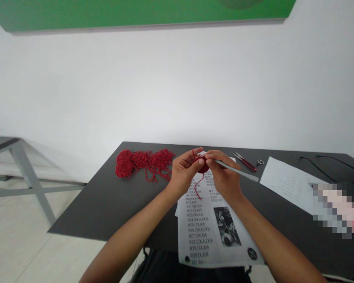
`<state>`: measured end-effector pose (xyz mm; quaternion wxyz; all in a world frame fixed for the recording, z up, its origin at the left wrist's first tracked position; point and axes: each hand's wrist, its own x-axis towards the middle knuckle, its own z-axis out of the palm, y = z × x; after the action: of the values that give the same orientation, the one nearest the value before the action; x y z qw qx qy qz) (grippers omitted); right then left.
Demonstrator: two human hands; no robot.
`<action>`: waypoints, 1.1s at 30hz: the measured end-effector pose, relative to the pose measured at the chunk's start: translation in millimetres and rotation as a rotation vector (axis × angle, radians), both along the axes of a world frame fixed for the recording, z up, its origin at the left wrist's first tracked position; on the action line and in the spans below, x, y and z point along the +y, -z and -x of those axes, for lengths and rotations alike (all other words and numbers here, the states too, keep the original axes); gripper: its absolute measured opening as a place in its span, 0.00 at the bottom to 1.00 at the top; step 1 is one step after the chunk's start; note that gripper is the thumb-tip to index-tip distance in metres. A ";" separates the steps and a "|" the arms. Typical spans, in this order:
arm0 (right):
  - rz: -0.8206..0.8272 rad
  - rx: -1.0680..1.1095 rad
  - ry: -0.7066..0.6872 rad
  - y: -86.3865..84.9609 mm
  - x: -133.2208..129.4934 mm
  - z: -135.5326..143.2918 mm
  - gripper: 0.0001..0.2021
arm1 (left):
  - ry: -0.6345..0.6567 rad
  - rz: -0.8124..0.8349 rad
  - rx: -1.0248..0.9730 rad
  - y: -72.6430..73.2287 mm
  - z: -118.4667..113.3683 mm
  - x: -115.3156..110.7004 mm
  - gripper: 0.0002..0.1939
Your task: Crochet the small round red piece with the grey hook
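Observation:
Between my two hands is a small round piece of red crochet work [203, 166], with a loose yarn tail hanging below it. My left hand [183, 169] pinches the piece from the left, and a strand of red yarn runs up by its raised index finger. A crochet hook [238, 171] with a pale grey handle is gripped in my right hand [224, 173], its metal tip at the top of the piece. Under both hands lies a printed pattern sheet [199, 232] with rows of text and a dark photo. Fingers partly hide the crochet piece.
A ball of red yarn [124, 164] with a loose tangle [156, 161] lies to the left on the dark table [106, 208]. Toward the right are red-handled thread snips [245, 162], a small ring [260, 162], another paper [286, 182] and eyeglasses [321, 169]. A white wall stands behind.

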<state>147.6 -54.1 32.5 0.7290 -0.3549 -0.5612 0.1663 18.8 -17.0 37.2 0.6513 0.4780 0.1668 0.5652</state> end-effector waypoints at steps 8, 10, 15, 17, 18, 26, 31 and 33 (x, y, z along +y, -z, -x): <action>0.189 0.272 -0.155 10.0 4.2 4.6 0.13 | 0.041 -0.052 0.006 4.1 2.6 5.7 0.25; 0.187 0.252 -0.149 10.1 4.9 3.3 0.14 | 0.040 -0.049 0.007 4.8 2.4 5.2 0.26; 0.137 0.136 -0.074 10.5 5.9 -1.1 0.18 | 0.042 -0.051 0.018 4.4 2.0 3.3 0.25; 0.119 0.125 -0.053 10.9 6.0 -2.0 0.18 | 0.042 -0.050 0.017 3.9 2.0 2.8 0.25; 0.111 0.133 -0.050 10.8 5.9 -2.3 0.17 | 0.043 -0.050 0.016 3.6 2.0 2.6 0.25; 0.102 0.215 -0.087 -3.1 0.1 -5.8 0.15 | 0.010 -0.053 -0.003 -2.2 4.5 4.4 0.24; 0.120 0.120 0.019 -11.2 -3.7 -10.7 0.17 | -0.034 -0.070 0.054 -4.0 6.9 6.5 0.25; 0.118 0.074 0.035 -12.7 -4.1 -12.5 0.17 | -0.043 -0.086 0.075 -4.1 7.4 7.3 0.25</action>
<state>160.1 -58.3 45.3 0.7299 -0.4004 -0.5168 0.1996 11.4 -9.7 41.3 0.6113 0.5225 0.1768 0.5674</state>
